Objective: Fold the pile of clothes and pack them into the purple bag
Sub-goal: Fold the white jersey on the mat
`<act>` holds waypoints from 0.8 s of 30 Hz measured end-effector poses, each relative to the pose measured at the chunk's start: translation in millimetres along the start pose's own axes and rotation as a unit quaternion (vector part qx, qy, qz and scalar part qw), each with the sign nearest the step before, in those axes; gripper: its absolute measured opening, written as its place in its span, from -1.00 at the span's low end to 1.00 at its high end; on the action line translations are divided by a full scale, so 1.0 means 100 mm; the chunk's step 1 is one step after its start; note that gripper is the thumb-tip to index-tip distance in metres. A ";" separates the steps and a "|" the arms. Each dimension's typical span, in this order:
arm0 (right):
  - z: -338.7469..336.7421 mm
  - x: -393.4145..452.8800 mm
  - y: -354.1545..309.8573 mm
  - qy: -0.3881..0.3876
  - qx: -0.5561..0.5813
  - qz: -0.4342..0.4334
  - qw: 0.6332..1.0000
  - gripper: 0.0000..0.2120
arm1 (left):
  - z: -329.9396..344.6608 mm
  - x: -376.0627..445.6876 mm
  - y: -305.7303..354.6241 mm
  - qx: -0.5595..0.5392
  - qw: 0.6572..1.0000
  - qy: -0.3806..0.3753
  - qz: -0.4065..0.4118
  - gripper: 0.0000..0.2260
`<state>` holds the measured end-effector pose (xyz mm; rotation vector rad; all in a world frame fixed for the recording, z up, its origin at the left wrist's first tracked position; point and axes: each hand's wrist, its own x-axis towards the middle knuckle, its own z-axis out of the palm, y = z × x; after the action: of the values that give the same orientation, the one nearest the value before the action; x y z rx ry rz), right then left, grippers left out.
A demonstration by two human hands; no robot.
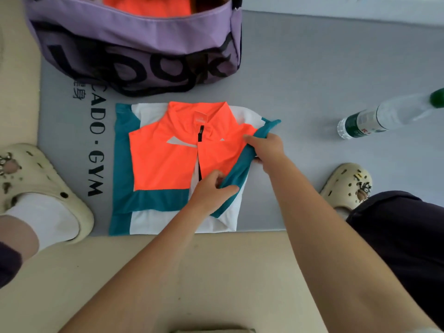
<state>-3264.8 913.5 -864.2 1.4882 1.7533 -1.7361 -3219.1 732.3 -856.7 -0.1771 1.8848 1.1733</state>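
In the head view, a jacket (165, 162), orange, teal and white, is lying front-up on a grey mat (312, 75), its collar pointing toward the purple bag (134, 42). The jacket's left side is already folded in, showing a teal band along its edge. The teal right sleeve (242, 162) is running diagonally across the jacket's right side, and both hands are gripping it. The left hand (211, 191) is pinching the lower part of the sleeve, thumb and fingers closed on the cloth near the zip. The right hand (266, 150) is clamping the upper part of the sleeve, with the cuff sticking out past the fingers toward the mat.

The bag is sitting just beyond the jacket, its mouth open, and an orange garment (146, 6) is lying inside it. Black straps are trailing from the bag onto the mat, close to the collar.

A clear bottle (389, 114) with a green cap is lying on its side on the mat, well to the right of the jacket. Two cream clogs, one (45, 188) at the left and one (348, 183) at the right, are resting at the mat's edges.
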 end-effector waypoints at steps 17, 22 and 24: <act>2.02 -0.92 -0.34 -0.190 -0.091 -0.133 0.969 -0.85 | -1.55 -0.37 -0.64 -0.017 0.967 0.252 -0.035 -0.76; 1.93 -0.93 -0.13 -0.181 -0.107 -0.123 0.970 -0.67 | -1.81 -0.35 -0.91 0.049 0.957 0.274 -0.086 -0.74; 1.65 -0.82 0.01 -0.051 -0.165 -0.153 0.973 -0.79 | -1.81 -0.33 -1.00 0.051 0.955 0.281 -0.084 -0.67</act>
<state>-3302.7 734.8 -843.8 1.0174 2.1766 -1.5172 -3256.2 526.5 -868.3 -0.6587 2.3596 0.9657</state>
